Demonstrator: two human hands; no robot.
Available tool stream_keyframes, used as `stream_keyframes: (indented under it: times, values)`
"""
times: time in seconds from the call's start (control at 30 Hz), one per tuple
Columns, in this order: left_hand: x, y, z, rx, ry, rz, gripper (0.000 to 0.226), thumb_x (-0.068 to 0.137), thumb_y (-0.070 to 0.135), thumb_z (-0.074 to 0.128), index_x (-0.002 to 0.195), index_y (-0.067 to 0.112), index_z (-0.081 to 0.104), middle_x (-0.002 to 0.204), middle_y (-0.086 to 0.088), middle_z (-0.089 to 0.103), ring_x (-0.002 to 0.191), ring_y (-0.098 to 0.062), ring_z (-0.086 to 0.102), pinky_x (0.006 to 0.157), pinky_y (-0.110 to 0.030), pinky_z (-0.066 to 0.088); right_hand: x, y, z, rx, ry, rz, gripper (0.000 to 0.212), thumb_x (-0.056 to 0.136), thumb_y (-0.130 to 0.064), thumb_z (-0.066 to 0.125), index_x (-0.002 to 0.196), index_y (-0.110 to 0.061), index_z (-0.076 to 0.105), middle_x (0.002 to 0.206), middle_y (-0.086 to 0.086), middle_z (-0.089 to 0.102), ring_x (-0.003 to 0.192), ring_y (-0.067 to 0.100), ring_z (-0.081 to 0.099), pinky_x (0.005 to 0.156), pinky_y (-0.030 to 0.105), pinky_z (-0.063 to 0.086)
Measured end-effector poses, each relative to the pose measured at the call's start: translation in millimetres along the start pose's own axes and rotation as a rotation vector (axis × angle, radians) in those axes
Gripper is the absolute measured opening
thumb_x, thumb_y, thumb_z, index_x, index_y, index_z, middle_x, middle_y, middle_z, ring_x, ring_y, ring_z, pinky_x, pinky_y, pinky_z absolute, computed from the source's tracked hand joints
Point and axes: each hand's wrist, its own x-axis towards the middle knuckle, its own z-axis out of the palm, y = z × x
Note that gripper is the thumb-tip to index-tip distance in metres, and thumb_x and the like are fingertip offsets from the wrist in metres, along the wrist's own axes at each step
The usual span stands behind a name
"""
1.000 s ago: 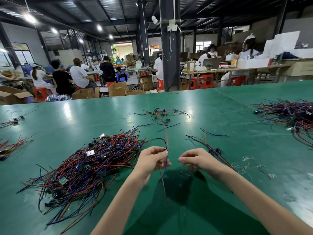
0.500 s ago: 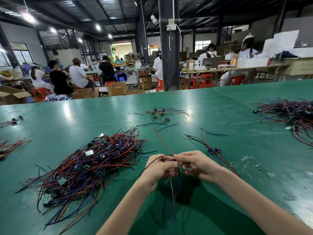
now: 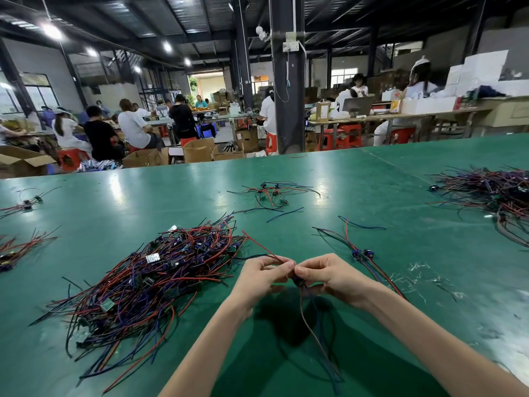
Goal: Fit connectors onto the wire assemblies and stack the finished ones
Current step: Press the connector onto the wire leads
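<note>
- The green table (image 3: 372,179) fills the lower half of the view, and its surface is glossy under the ceiling lights.
- A large tangle of red, blue and black wires (image 3: 148,282), with small boards mixed in, lies on the table left of the hands.
- A second heap (image 3: 492,196) lies at the right edge, well apart from the hands.
- The left hand (image 3: 262,275) has its fingers curled and pinches the held wire assembly (image 3: 312,330) from the left.
- The right hand (image 3: 329,275) is curled too and pinches the same piece from the right, its fingertips meeting those of the left hand.
- A loose scatter (image 3: 272,193) lies at the far centre.
- A small bundle (image 3: 362,255) with blue connectors lies just right of the right hand.
- The held wire assembly is above the table between both hands. One red lead runs up and to the left, and the others hang toward the person.
- A dark connector (image 3: 299,282) sits between the fingertips, mostly hidden.
</note>
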Motion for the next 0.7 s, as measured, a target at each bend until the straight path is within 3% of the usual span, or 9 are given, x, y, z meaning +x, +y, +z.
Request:
stream_keyframes:
  times: [0.2, 0.33, 0.43, 0.53, 0.7]
  values:
    - [4.4, -4.6, -1.3, -0.037, 0.098, 0.110, 0.014, 0.083, 0.008, 0.069, 0.071, 0.013, 0.070, 0.060, 0.003, 0.066, 0.056, -0.006, 0.058, 0.058, -0.017, 0.050, -0.7, -1.2, 7.7, 0.056, -0.032, 0.036, 0.020, 0.075, -0.017, 0.071, 0.089, -0.003, 0.071, 0.076, 0.005, 0.068, 0.064, 0.013, 0.064, 0.064, 0.027, 0.056]
    - [6.5, -6.3, -0.7, -0.071, 0.121, 0.128, 0.011, 0.083, 0.005, 0.070, 0.072, 0.010, 0.070, 0.057, 0.002, 0.062, 0.053, -0.006, 0.054, 0.059, -0.018, 0.051, 0.1, -0.4, 10.1, 0.064, 0.020, 0.075, 0.003, 0.084, -0.004, 0.066, 0.085, -0.003, 0.069, 0.075, 0.007, 0.067, 0.060, 0.015, 0.062, 0.058, 0.027, 0.055]
    - [6.7, -7.5, 0.9, -0.074, 0.126, 0.127, 0.013, 0.083, 0.004, 0.069, 0.071, 0.010, 0.069, 0.057, 0.003, 0.064, 0.052, -0.005, 0.055, 0.057, -0.016, 0.048, 1.0, -1.2, 12.7, 0.076, 0.032, 0.078, 0.012, 0.089, -0.001, 0.058, 0.083, -0.004, 0.069, 0.077, 0.011, 0.067, 0.059, 0.016, 0.058, 0.052, 0.024, 0.047]
    - [6.4, -7.4, 3.3, -0.064, 0.122, 0.128, 0.015, 0.083, 0.004, 0.069, 0.070, 0.011, 0.069, 0.055, 0.003, 0.064, 0.049, -0.004, 0.053, 0.054, -0.015, 0.044, 0.1, -2.2, 14.3, 0.049, 0.022, 0.082, 0.020, 0.091, -0.007, 0.050, 0.084, -0.004, 0.068, 0.075, 0.011, 0.064, 0.059, 0.015, 0.052, 0.050, 0.023, 0.040]
    - [7.7, -8.8, 4.8, -0.089, 0.116, 0.105, 0.016, 0.085, 0.007, 0.068, 0.069, 0.010, 0.068, 0.052, 0.004, 0.057, 0.049, -0.008, 0.044, 0.056, -0.020, 0.040, -1.4, -3.5, 16.9, 0.041, 0.041, 0.095, 0.023, 0.092, -0.016, 0.056, 0.077, -0.006, 0.070, 0.066, 0.008, 0.059, 0.054, 0.013, 0.051, 0.052, 0.023, 0.045]
